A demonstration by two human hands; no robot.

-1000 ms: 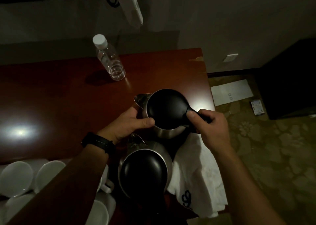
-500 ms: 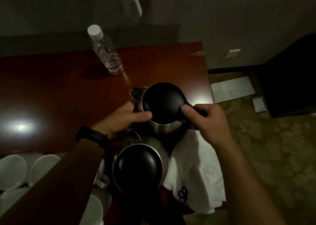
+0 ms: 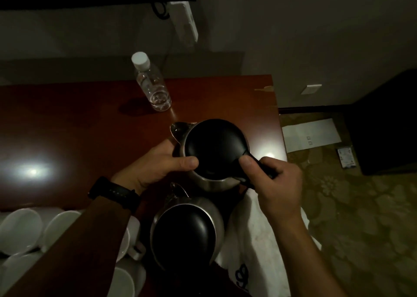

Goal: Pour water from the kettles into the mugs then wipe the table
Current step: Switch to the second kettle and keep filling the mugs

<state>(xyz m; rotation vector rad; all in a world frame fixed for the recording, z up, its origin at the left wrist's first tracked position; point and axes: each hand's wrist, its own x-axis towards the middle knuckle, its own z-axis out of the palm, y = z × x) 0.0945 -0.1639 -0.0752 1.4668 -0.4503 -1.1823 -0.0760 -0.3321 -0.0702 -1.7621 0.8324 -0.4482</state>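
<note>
Open worktop (image 3: 79,138) stretches from nine to eleven o'clock of the far kettle (image 3: 214,147), wide enough for a grip. The bottle (image 3: 153,89) stands at eleven. The near kettle (image 3: 185,238) crowds six, the towel (image 3: 255,240) five, and the mugs (image 3: 20,229) fill seven to eight. The worktop's edge runs close at three.

far kettle (image 3: 216,152): steel, black lid shut, spout pointing far left, being gripped by left hand (image 3: 158,165) at its body and right hand (image 3: 277,188) at its handle. near kettle (image 3: 185,235): matching, standing just nearer. white mugs (image 3: 22,229): clustering near left. white cloth (image 3: 248,247): lying right of near kettle.
</note>
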